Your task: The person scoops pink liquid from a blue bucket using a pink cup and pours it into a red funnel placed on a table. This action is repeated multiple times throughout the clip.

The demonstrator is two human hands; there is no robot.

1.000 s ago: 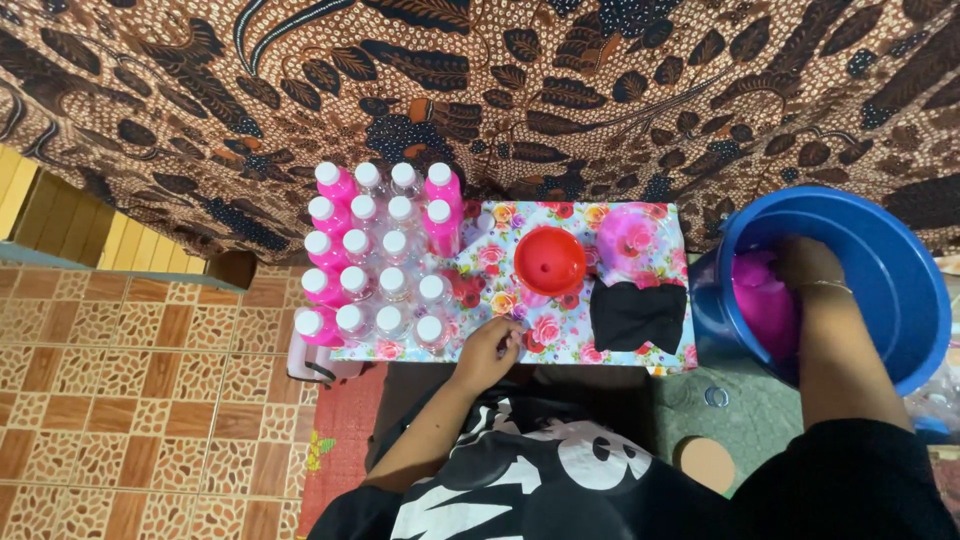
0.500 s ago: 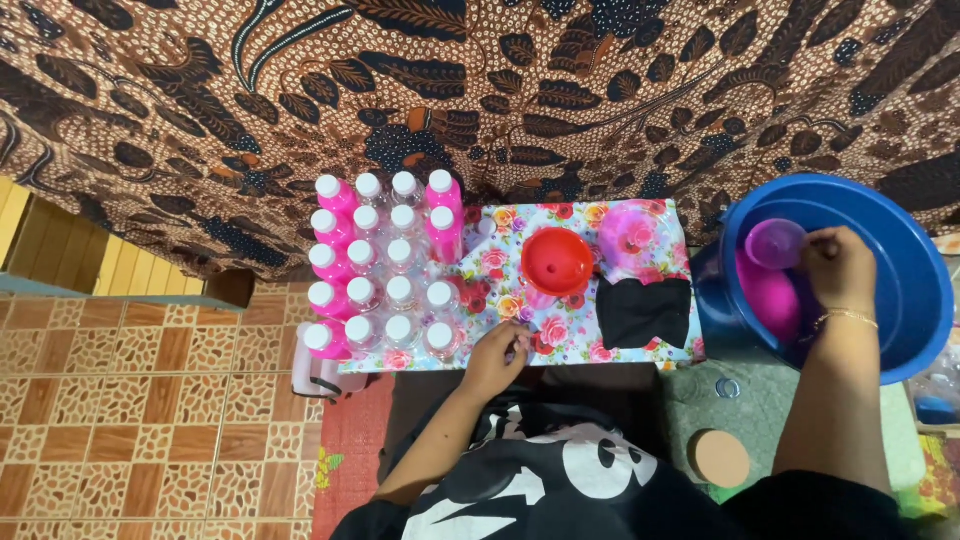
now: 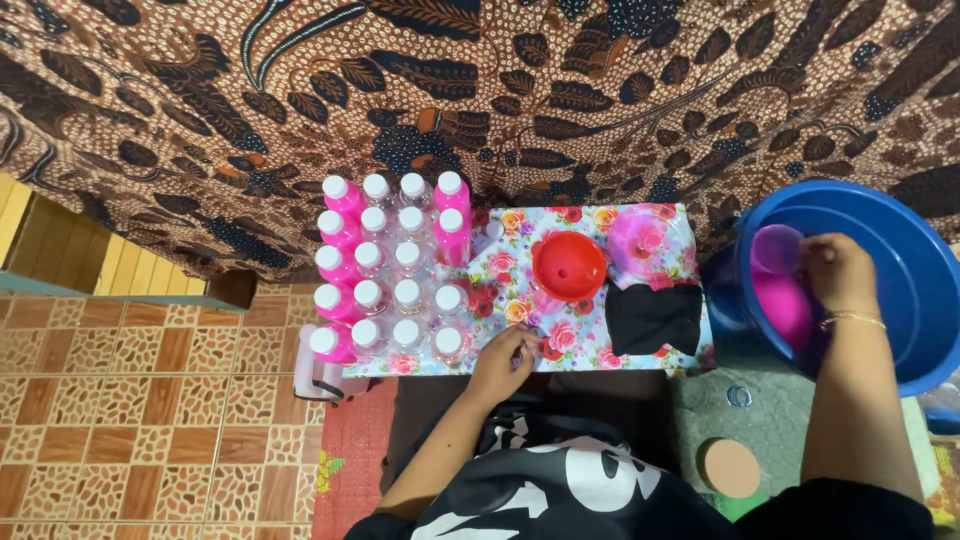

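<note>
My right hand point(image 3: 838, 272) is inside a blue bucket point(image 3: 915, 300) holding a small clear cup point(image 3: 776, 248) above pink liquid point(image 3: 782, 308). My left hand point(image 3: 506, 355) rests on the front edge of a small flowered table point(image 3: 590, 335), its fingers curled on something small that I cannot make out. A red funnel point(image 3: 568, 265) stands in the middle of the table. Several small bottles with white caps point(image 3: 390, 270) stand in rows at the table's left; some are pink, others look clear.
A pink plastic lid or dish point(image 3: 648, 238) and a black cloth point(image 3: 654, 316) lie at the table's right. A batik cloth point(image 3: 500, 90) hangs behind. Tiled floor point(image 3: 150, 400) lies left; a round brown disc point(image 3: 729, 466) sits on the floor near my knee.
My right hand has risen out of the bucket's pink liquid with the small cup in it. The left hand stays at the table's front edge.
</note>
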